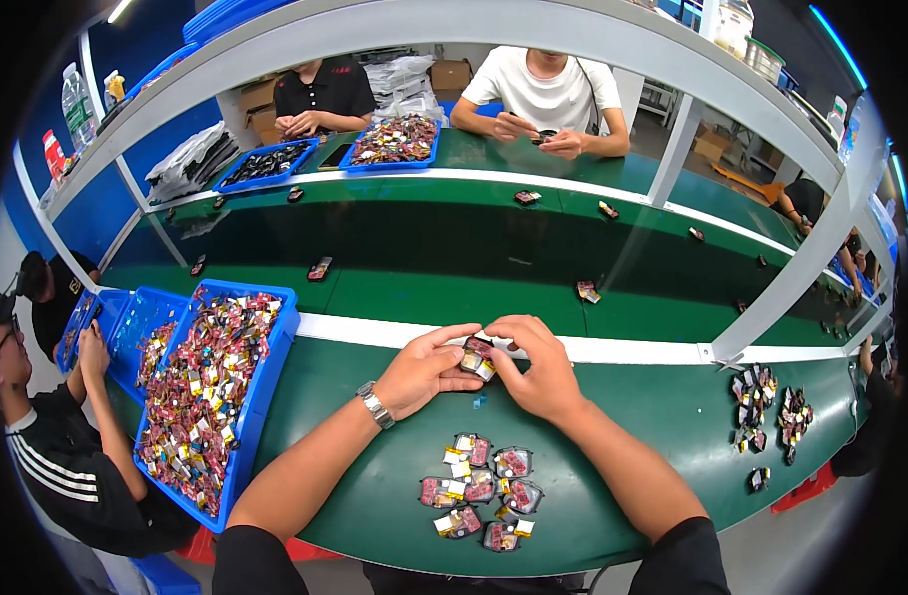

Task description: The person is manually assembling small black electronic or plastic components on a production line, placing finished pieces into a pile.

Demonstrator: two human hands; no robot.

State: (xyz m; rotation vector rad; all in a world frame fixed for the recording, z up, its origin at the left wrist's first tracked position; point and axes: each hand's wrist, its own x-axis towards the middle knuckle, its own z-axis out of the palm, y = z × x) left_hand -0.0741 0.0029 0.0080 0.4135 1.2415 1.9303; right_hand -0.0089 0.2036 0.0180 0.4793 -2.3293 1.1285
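Both my hands meet over the green bench near its white strip and pinch one small part [477, 358], a dark piece with red and yellow on it. My left hand [426, 371], with a metal watch on its wrist, grips the part from the left. My right hand [535, 367] grips it from the right with thumb and fingers curled over it. Just below my hands, towards me, lies a cluster of several like parts [480, 490] on the bench.
A blue tray [266, 374] heaped with the same parts stands at my left, another blue tray beyond it. A green conveyor belt [444, 258] carries scattered parts. People work across the belt and at my left. Small part piles [771, 407] lie at the right.
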